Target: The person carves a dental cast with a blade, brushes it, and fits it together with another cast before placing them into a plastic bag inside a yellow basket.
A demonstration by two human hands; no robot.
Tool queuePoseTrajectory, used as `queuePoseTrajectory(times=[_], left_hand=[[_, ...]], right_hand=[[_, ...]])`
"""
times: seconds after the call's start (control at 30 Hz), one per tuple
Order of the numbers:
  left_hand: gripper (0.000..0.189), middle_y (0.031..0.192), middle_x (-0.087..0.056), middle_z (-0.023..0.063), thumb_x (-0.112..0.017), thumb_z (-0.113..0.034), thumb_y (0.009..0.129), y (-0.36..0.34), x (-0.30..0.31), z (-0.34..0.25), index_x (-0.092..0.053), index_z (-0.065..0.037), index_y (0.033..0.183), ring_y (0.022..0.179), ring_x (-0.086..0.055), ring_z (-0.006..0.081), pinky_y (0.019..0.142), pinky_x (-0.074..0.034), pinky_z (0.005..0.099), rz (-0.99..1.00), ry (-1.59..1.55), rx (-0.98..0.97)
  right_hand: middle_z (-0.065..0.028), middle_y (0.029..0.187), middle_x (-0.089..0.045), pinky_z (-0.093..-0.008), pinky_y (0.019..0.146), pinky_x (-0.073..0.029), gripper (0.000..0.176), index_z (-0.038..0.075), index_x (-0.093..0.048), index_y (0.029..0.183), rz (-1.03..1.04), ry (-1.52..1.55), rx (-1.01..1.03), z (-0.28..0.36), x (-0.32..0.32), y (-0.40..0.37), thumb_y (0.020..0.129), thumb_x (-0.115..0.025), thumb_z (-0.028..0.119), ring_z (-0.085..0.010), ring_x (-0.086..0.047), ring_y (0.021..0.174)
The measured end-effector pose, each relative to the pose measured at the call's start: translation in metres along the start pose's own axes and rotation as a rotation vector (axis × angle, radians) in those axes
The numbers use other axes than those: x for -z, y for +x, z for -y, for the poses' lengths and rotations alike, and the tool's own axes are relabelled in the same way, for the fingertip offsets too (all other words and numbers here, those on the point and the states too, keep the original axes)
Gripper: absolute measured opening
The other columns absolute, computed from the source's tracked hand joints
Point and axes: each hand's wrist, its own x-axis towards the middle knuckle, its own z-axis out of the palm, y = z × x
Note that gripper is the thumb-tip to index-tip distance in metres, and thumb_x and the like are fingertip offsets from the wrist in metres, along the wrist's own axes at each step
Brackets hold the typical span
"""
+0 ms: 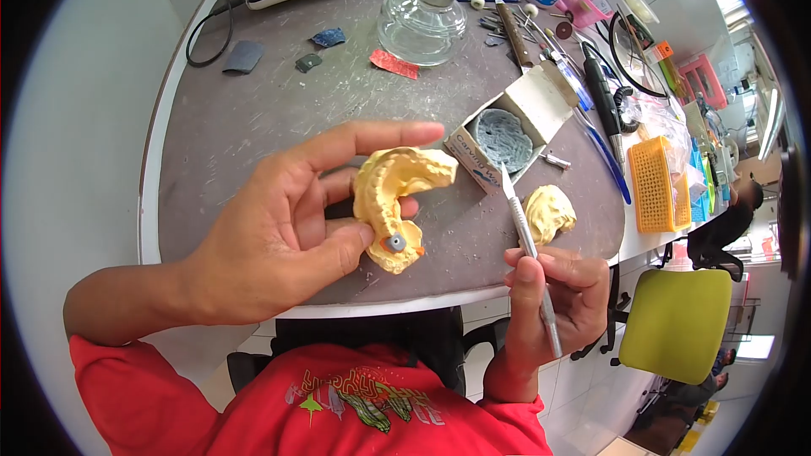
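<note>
My left hand (pixel 291 219) holds a yellow dental cast (pixel 382 194) shaped like a jaw arch, thumb on its near side and index finger stretched past its top. A small grey wax piece (pixel 395 242) with a hole sits on the cast's lower end, with a bit of orange beside it. In my right hand (pixel 562 295) is a slim metal carving knife (pixel 523 224), gripped like a pen. Its blade tip overlaps the front edge of an open carving wax box (pixel 473 156) containing grey-blue wax (pixel 503 140). A second yellow cast piece (pixel 551 214) lies just beyond the right hand.
A glass bottle (pixel 422 25) with a metal cap stands at the back. Wax scraps (pixel 243 57) and a red strip (pixel 394 64) lie to the left. Several tools and a handpiece (pixel 601 89) fill the right side, near a yellow basket (pixel 655 186). A green chair (pixel 678 321) stands at right.
</note>
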Motion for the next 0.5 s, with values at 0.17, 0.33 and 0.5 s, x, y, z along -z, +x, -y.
queuePoseTrajectory(times=[0.17, 0.33, 0.5], left_hand=[[0.059, 0.14, -0.039, 0.0117, -0.052, 0.015, 0.082, 0.001, 0.01, 0.008, -0.043, -0.002, 0.137, 0.117, -0.055, 0.0188, 0.103, -0.047, 0.0325, 0.056, 0.238, -0.157], [0.059, 0.138, -0.039, 0.0118, -0.059, 0.02, 0.078, -0.006, 0.001, 0.004, -0.046, -0.006, 0.129, 0.115, -0.056, 0.0184, 0.1, -0.049, 0.0321, -0.04, 0.454, -0.154], [0.062, 0.131, -0.044, 0.011, -0.071, 0.014, 0.073, -0.012, 0.004, 0.004, -0.045, -0.008, 0.124, 0.111, -0.056, 0.0172, 0.096, -0.048, 0.0318, -0.044, 0.845, -0.294]], right_hand=[[-0.0166, 0.077, -0.07, -0.0245, 0.062, -0.054, 0.018, 0.0, -0.053, 0.086, 0.006, -0.037, 0.028, 0.003, 0.015, -0.011, 0.082, -0.071, 0.001, -0.0174, -0.07, 0.07], [-0.015, 0.082, -0.067, -0.0228, 0.055, -0.049, 0.019, 0.001, -0.053, 0.088, -0.173, 0.234, 0.081, 0.001, 0.038, -0.007, 0.082, -0.072, 0.002, -0.0141, -0.062, 0.062], [-0.012, 0.096, -0.065, -0.027, 0.066, -0.049, 0.021, 0.003, -0.064, 0.102, 0.059, -0.366, 0.317, -0.028, 0.074, 0.068, 0.082, -0.068, -0.004, -0.0188, -0.062, 0.083]])
